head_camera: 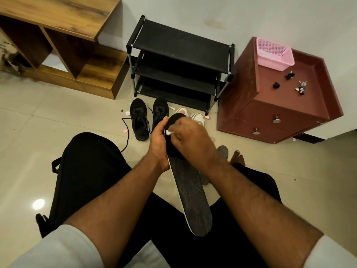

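Note:
A long black shoe insole (pixel 191 198) with a white edge slants from my lap up toward the floor ahead. My left hand (pixel 159 144) grips its upper part from the left side, thumb and fingers wrapped round it. My right hand (pixel 191 138) lies over the insole's toe end and pinches a small white wad (pixel 168 132) against its surface. The toe end is partly hidden under my right hand.
A pair of black sneakers (pixel 140 120) with loose laces and a pair of white shoes (pixel 198 118) stand on the tiled floor before a black shoe rack (pixel 179 60). A red drawer cabinet (pixel 278 105) carries a pink basket (pixel 274 53). A wooden shelf unit (pixel 63 45) stands at left.

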Action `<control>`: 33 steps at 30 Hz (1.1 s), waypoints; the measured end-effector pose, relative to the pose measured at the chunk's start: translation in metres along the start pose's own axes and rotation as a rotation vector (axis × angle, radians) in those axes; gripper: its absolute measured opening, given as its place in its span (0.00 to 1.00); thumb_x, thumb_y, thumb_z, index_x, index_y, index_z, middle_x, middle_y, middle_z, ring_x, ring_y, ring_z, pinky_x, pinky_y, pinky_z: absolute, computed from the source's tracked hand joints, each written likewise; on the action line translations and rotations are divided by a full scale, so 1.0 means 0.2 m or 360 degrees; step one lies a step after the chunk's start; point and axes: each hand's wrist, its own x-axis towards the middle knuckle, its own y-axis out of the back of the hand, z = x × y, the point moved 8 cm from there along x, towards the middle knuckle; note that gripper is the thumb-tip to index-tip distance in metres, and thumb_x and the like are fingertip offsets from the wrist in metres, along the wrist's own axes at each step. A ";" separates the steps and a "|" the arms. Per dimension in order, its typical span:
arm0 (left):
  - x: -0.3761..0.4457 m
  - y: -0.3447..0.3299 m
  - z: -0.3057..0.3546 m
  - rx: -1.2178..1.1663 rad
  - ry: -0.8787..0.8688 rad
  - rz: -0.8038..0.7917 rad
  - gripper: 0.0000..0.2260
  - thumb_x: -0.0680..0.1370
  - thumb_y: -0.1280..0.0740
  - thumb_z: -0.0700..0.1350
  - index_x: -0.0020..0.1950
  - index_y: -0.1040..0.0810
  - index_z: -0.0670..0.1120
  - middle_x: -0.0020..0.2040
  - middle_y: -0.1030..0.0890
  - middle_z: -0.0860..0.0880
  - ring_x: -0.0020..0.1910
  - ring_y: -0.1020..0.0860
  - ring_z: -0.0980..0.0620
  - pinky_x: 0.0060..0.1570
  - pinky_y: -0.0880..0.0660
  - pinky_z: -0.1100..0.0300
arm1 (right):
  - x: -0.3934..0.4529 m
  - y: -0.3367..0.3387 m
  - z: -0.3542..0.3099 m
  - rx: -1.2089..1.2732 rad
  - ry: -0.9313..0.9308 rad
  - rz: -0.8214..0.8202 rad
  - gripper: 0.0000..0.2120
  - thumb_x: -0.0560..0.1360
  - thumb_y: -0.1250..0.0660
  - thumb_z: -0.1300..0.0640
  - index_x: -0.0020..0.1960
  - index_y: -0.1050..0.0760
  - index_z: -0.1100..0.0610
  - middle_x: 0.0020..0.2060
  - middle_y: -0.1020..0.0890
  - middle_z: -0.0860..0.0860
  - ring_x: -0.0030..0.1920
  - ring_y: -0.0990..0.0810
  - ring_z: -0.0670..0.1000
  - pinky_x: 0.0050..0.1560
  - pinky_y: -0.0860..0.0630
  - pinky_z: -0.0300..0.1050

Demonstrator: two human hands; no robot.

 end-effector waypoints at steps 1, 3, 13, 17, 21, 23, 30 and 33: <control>0.00 0.01 0.00 0.0010 0.0032 0.0015 0.25 0.76 0.38 0.63 0.55 0.16 0.43 0.51 0.18 0.43 0.49 0.17 0.44 0.50 0.21 0.52 | -0.04 -0.02 -0.03 0.0029 0.0023 -0.0012 0.07 0.74 0.34 0.64 0.47 0.18 0.63 0.44 0.19 0.57 0.45 0.21 0.54 0.47 0.24 0.47; -0.01 0.01 -0.01 0.0013 0.0032 0.0022 0.25 0.76 0.39 0.62 0.52 0.15 0.42 0.49 0.18 0.43 0.47 0.17 0.45 0.51 0.22 0.53 | -0.07 -0.03 -0.05 0.0038 0.0063 -0.0045 0.06 0.73 0.33 0.65 0.47 0.18 0.63 0.43 0.19 0.57 0.44 0.21 0.54 0.46 0.24 0.47; -0.04 -0.07 0.02 -0.0083 -0.0102 -0.0083 0.22 0.80 0.41 0.55 0.40 0.14 0.43 0.40 0.17 0.42 0.37 0.16 0.47 0.38 0.19 0.56 | 0.09 0.02 -0.01 -0.0127 0.0091 0.0005 0.06 0.74 0.33 0.63 0.47 0.17 0.61 0.42 0.20 0.55 0.43 0.23 0.52 0.42 0.29 0.40; -0.06 -0.07 0.00 0.0035 -0.0038 -0.0056 0.20 0.77 0.40 0.58 0.48 0.17 0.44 0.44 0.18 0.42 0.41 0.17 0.45 0.43 0.21 0.54 | 0.12 0.08 0.12 -0.0108 -0.0051 0.0044 0.08 0.76 0.36 0.62 0.49 0.18 0.62 0.44 0.21 0.56 0.46 0.23 0.53 0.46 0.25 0.46; -0.07 -0.07 0.01 0.0054 -0.0067 -0.0085 0.19 0.76 0.39 0.58 0.47 0.17 0.44 0.43 0.18 0.43 0.41 0.18 0.46 0.44 0.22 0.54 | 0.10 0.11 0.13 -0.0074 -0.0088 0.0121 0.08 0.76 0.36 0.63 0.49 0.19 0.63 0.44 0.20 0.57 0.46 0.23 0.53 0.48 0.26 0.45; -0.06 -0.08 0.02 0.0039 -0.0127 -0.0117 0.19 0.78 0.40 0.56 0.45 0.16 0.44 0.41 0.17 0.44 0.39 0.17 0.47 0.40 0.20 0.55 | 0.09 0.07 0.06 -0.0070 0.0003 0.0099 0.07 0.75 0.35 0.63 0.47 0.18 0.62 0.43 0.20 0.56 0.45 0.22 0.53 0.46 0.25 0.45; -0.08 -0.09 0.02 0.0065 -0.0088 -0.0142 0.19 0.76 0.40 0.57 0.45 0.16 0.44 0.42 0.18 0.44 0.41 0.19 0.47 0.45 0.24 0.54 | 0.11 0.10 0.15 -0.0055 -0.0172 0.0147 0.09 0.77 0.37 0.62 0.49 0.19 0.62 0.44 0.21 0.55 0.46 0.24 0.52 0.45 0.30 0.41; -0.07 -0.07 0.03 0.0046 -0.0117 -0.0107 0.19 0.75 0.39 0.57 0.45 0.15 0.45 0.43 0.17 0.44 0.41 0.18 0.47 0.45 0.24 0.53 | 0.09 0.09 0.10 -0.0084 -0.0101 0.0128 0.08 0.76 0.36 0.63 0.49 0.18 0.62 0.43 0.21 0.56 0.45 0.24 0.52 0.45 0.33 0.38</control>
